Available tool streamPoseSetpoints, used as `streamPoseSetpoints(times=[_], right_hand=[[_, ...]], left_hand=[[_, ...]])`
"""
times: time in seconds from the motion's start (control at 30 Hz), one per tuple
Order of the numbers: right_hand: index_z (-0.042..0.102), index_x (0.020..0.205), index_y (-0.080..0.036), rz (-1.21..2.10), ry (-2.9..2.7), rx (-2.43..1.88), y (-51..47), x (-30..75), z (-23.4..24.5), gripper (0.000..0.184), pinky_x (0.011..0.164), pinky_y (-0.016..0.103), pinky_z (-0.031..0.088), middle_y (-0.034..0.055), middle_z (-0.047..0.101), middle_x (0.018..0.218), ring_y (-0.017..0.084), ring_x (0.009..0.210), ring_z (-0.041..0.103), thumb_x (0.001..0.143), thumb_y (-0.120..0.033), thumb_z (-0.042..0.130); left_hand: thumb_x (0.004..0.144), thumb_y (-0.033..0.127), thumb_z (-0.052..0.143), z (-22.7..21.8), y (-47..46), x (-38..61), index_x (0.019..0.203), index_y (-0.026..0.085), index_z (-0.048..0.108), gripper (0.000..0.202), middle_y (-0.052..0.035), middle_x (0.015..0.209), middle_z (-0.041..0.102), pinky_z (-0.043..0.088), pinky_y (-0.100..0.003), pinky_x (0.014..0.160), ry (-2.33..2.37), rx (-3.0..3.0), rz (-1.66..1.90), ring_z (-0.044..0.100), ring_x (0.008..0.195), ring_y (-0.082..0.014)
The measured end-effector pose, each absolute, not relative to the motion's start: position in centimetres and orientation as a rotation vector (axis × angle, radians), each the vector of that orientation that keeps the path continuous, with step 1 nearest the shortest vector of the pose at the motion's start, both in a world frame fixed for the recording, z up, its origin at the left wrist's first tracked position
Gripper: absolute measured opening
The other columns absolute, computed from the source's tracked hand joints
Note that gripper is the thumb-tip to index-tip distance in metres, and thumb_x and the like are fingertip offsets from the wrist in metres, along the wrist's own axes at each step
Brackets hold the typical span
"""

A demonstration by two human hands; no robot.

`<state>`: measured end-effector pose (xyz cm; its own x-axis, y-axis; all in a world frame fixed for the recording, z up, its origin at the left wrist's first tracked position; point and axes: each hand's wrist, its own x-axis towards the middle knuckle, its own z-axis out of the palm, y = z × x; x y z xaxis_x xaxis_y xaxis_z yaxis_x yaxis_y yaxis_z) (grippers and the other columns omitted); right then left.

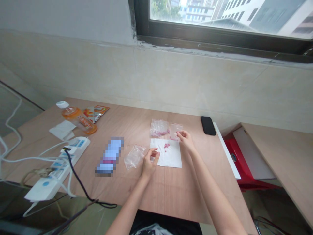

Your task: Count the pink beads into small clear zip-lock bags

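Observation:
A white paper sheet [171, 156] lies on the wooden table [171, 192] with a few small pink beads [166, 145] on it. My left hand [149, 162] rests at the sheet's left edge, fingers curled in a pinch, beside an empty clear plastic bag [133, 157]. My right hand [186, 139] pinches the corner of a small clear bag [175, 130] at the sheet's far edge. More small clear bags [159, 128] holding pink beads lie just left of it.
A black phone [208, 125] lies at the table's far right. An orange drink bottle [78, 119], a snack packet [96, 112], a folded tissue [63, 130] and a white power strip [58, 166] with cables sit on the left. A red stool [241, 166] stands to the right.

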<state>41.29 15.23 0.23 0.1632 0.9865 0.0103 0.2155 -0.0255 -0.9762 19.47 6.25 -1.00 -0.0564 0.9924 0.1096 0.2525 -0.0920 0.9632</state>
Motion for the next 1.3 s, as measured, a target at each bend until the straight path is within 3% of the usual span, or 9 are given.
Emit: streamPoseSetpoints(times=[0.23, 0.5, 0.77, 0.9, 1.07, 1.17, 1.3], right_hand=[[0.06, 0.086, -0.013, 0.916, -1.241, -1.524, 20.8, 40.9, -0.6, 0.04, 0.056, 0.026, 0.042, 0.0063, 0.063, 0.071, 0.016, 0.063, 0.056, 0.07, -0.05, 0.059], [0.056, 0.115, -0.015, 0.563, -1.273, -1.623, 17.5, 41.5, -1.6, 0.049, 0.06, 0.028, 0.043, 0.0075, 0.062, 0.092, 0.015, 0.065, 0.053, 0.073, -0.039, 0.059], [0.06, 0.102, -0.018, 0.597, -1.43, -1.634, 8.0, 37.1, -1.6, 0.027, 0.062, 0.027, 0.042, 0.0029, 0.062, 0.082, 0.014, 0.061, 0.052, 0.082, -0.034, 0.05], [0.061, 0.096, -0.018, 0.5, -1.525, -1.658, 6.6, 36.2, -1.5, 0.022, 0.065, 0.027, 0.042, 0.0034, 0.062, 0.081, 0.016, 0.068, 0.055, 0.083, -0.03, 0.047], [0.062, 0.089, -0.019, 0.4, -1.611, -1.652, 6.6, 36.1, -1.5, 0.018, 0.069, 0.027, 0.041, 0.0047, 0.064, 0.086, 0.017, 0.075, 0.057, 0.084, -0.029, 0.047], [0.062, 0.088, -0.02, 0.369, -1.663, -1.643, 6.6, 36.0, -1.7, 0.016, 0.071, 0.027, 0.041, 0.0044, 0.064, 0.087, 0.017, 0.078, 0.058, 0.084, -0.027, 0.049], [0.063, 0.091, -0.02, 0.343, -1.751, -1.611, 6.6, 35.9, -1.9, 0.014, 0.075, 0.027, 0.042, 0.0043, 0.063, 0.087, 0.017, 0.084, 0.058, 0.084, -0.025, 0.051]], left_hand=[[0.082, 0.036, 0.053, -0.5, 6.3, 19.7, 0.096, 0.018, 0.056, 0.023, -0.0022, 0.076, 0.064, 0.049, -0.028, 0.07, 1.379, 1.47, 1.192, 0.061, 0.072, -0.0152], [0.081, 0.035, 0.055, -0.6, 6.3, 19.7, 0.095, 0.018, 0.057, 0.022, -0.0005, 0.073, 0.064, 0.049, -0.027, 0.068, 1.392, 1.507, 1.184, 0.061, 0.069, -0.0143], [0.083, 0.036, 0.053, -0.1, 6.1, 19.0, 0.095, 0.019, 0.058, 0.021, -0.0037, 0.084, 0.066, 0.048, -0.029, 0.073, 1.471, 1.578, 1.194, 0.062, 0.078, -0.0165], [0.081, 0.038, 0.056, 0.7, 6.2, 16.2, 0.097, 0.021, 0.059, 0.024, -0.0072, 0.093, 0.064, 0.043, -0.037, 0.084, 1.778, 1.831, 1.213, 0.059, 0.09, -0.0231], [0.079, 0.047, 0.055, 1.0, 7.0, 13.1, 0.116, 0.016, 0.054, 0.049, -0.0162, 0.115, 0.058, 0.036, -0.045, 0.09, 2.289, 2.022, 0.844, 0.049, 0.108, -0.0335], [0.08, 0.053, 0.05, 0.9, 7.4, 12.8, 0.125, 0.011, 0.047, 0.062, -0.0182, 0.118, 0.057, 0.035, -0.046, 0.09, 2.386, 2.036, 0.594, 0.047, 0.11, -0.0345], [0.08, 0.054, 0.048, 0.7, 7.7, 13.1, 0.128, 0.011, 0.046, 0.065, -0.0172, 0.118, 0.058, 0.034, -0.045, 0.091, 2.39, 2.054, 0.491, 0.049, 0.108, -0.0331]])
